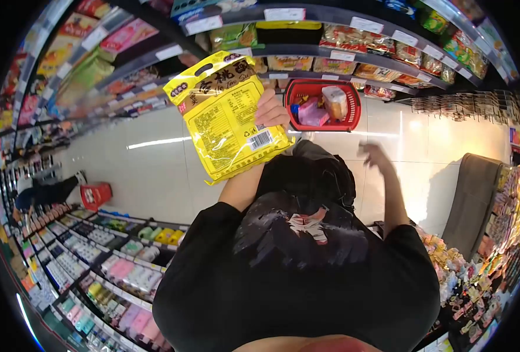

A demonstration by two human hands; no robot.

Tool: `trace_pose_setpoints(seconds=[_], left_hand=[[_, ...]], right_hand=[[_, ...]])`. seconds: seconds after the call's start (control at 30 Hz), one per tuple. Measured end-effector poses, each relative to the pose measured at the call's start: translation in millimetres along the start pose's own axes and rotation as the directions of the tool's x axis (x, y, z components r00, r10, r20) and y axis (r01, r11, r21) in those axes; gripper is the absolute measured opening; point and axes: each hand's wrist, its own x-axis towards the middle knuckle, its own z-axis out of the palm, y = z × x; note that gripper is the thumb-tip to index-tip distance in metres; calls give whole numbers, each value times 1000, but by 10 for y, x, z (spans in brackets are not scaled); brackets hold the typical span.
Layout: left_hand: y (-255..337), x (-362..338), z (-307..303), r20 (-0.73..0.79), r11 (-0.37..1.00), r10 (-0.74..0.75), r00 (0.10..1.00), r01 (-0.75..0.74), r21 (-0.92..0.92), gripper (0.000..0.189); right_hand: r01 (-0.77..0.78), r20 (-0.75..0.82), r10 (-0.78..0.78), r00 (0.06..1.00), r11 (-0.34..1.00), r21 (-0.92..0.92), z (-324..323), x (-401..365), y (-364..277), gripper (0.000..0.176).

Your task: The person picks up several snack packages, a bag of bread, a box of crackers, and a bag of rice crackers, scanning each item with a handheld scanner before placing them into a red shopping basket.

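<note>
My left hand (272, 110) is closed on the right edge of a yellow bag of walnut cookies (222, 126), its fingers lying over the front. The bag is raised and tilted, with printed text, a barcode and a cut-out handle slot at its top. Behind it, part of my left forearm is hidden. My right hand (376, 157) hangs in the air over the floor to the right, holding nothing, its fingers loosely apart. A red shopping basket (355, 105) sits on the floor between the hands; inside are a pink-purple package (313, 114) and a clear-wrapped package (334, 101).
Shelves of packaged food (354, 36) curve across the front. Shelves of towels and small goods (119, 270) stand behind to the left. A person in dark clothes (43, 193) is at far left beside another red basket (96, 195). A grey-brown padded bench-like object (472, 199) is at right.
</note>
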Motion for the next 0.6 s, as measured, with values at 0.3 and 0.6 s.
trace_pose_setpoints(seconds=[0.3, 0.6], left_hand=[[-160, -101, 215, -16, 990, -30, 999, 31, 135, 15], [-327, -194, 229, -159, 970, -99, 982, 131, 204, 18]], right_hand=[[-379, 137, 477, 868, 458, 804, 1309, -255, 2032, 37], [340, -346, -211, 914, 864, 370, 1087, -954, -370, 15]])
